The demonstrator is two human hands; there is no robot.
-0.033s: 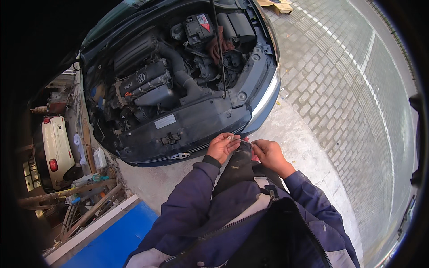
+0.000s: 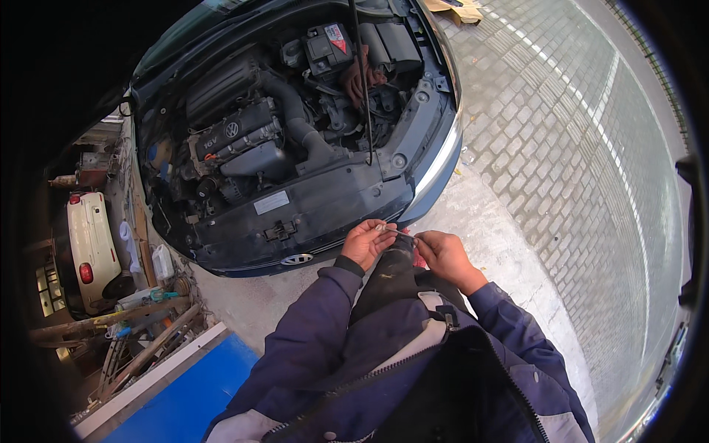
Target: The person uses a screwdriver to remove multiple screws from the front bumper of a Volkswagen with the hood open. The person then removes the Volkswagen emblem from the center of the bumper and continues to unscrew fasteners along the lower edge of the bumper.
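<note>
In front of the car's bumper, my two hands work close together. My left hand [image 2: 363, 245] is closed in a pinch on a small pale piece, too small to name, at one end of a thin metal rod [image 2: 399, 232]. My right hand [image 2: 444, 258] has its fingers wrapped round the rod's other end, which they hide. Just beyond my hands stands the dark car with its hood up and its engine [image 2: 235, 140] showing. A reddish-brown cloth [image 2: 362, 77] lies in the engine bay beside the black battery [image 2: 327, 50].
A hood prop rod [image 2: 361, 74] rises from the front of the bay. To the left are a cream car [image 2: 94, 247], a white jug [image 2: 163, 261], a pile of wood and tools [image 2: 144, 340] and a blue panel [image 2: 185, 399]. Brick paving [image 2: 546, 162] stretches to the right.
</note>
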